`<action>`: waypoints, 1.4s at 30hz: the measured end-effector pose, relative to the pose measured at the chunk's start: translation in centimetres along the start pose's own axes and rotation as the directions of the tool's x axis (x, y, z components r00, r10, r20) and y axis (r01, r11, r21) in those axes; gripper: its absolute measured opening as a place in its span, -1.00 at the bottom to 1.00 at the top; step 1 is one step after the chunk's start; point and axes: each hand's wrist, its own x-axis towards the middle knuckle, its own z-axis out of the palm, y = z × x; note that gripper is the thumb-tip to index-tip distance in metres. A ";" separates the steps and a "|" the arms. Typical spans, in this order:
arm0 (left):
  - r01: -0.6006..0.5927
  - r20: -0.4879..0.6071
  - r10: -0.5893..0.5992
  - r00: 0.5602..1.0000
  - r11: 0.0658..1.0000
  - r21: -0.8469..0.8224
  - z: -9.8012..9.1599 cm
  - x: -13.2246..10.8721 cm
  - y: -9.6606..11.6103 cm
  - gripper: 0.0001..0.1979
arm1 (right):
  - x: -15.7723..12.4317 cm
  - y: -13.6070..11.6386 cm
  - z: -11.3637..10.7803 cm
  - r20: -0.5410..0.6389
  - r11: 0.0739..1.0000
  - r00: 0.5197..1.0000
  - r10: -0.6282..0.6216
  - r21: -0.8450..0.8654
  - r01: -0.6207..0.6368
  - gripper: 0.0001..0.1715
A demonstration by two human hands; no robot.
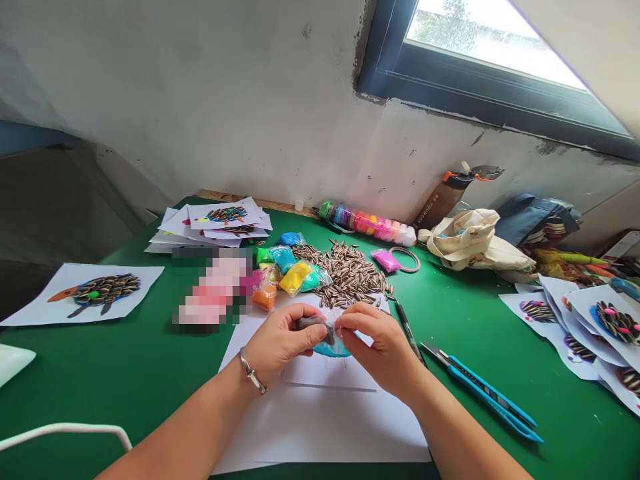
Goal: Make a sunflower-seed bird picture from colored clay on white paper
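My left hand (280,341), a bracelet on its wrist, pinches a small dark lump of clay in a clear wrapper (313,323). My right hand (376,341) pinches the same little packet from the other side. Both hands hover over a white sheet of paper (320,413) that bears a blue clay shape (332,348), partly hidden by my fingers. A heap of striped sunflower seeds (345,273) lies just beyond the hands. Small bags of coloured clay (285,270) sit left of the seeds.
A blue utility knife (487,393) and a black pen (407,328) lie right of the sheet on the green table (125,373). Finished seed pictures lie at left (95,291), back (225,217) and right (610,323). A clay tube pack (367,223), a bottle (445,197) and a cloth bag (470,240) line the wall.
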 end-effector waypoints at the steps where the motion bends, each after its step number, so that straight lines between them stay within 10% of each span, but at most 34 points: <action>1: 0.000 -0.002 0.000 1.000 1.000 0.000 0.0 0.0 0.0 -0.54 | 0.0 0.0 0.0 0.004 1.000 1.000 0.005 -0.001 -0.005 -0.82; 28: 0.022 0.004 -0.022 1.000 0.999 -0.037 0.0 -0.2 0.2 -0.55 | 0.1 0.0 0.4 -0.144 0.964 0.984 0.107 0.256 -0.068 -0.90; 42: 0.034 -0.044 -0.040 0.998 0.991 -0.132 0.2 0.0 0.3 -0.54 | 0.4 0.5 0.8 -0.051 0.713 0.894 0.445 0.624 -0.319 -0.81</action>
